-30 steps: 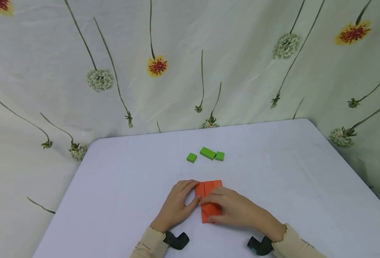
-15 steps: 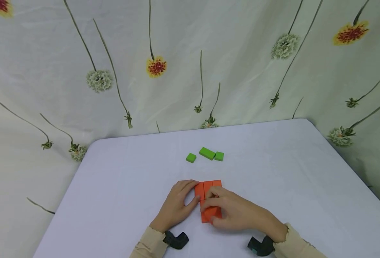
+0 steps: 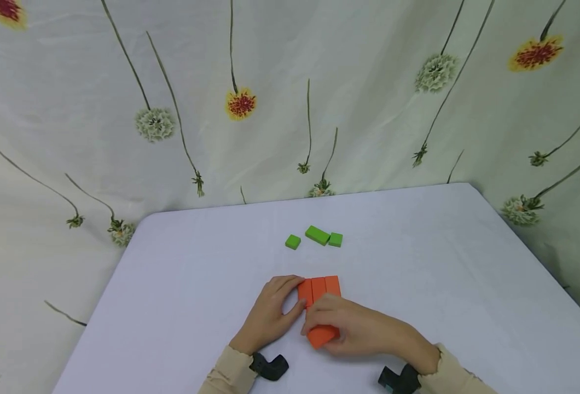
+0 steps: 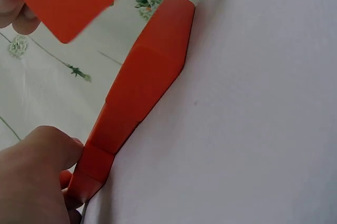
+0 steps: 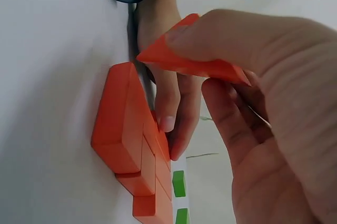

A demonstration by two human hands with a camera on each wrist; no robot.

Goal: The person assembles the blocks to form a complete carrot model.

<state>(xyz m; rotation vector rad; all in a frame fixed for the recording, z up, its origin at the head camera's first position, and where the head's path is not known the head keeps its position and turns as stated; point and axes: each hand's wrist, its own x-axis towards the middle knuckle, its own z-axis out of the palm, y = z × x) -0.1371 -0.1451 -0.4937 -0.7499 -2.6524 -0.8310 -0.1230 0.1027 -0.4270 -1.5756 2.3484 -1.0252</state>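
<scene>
Under orange blocks [image 3: 318,290] a white table [image 3: 196,273] faces flowered cloth [image 3: 369,120].

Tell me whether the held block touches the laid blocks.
Apart: the left wrist view shows backdrop between the held block and the laid blocks.

Near blocks [image 3: 318,289] are orange, far blocks [image 3: 317,235] green, backdrop [image 3: 270,131] floral.

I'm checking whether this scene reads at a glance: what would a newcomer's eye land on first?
Probably the orange blocks on the white table, with the left hand at their left edge and the right hand holding a separate orange piece. Next, three green blocks lying beyond them, then the flower-printed cloth behind the table.
</scene>
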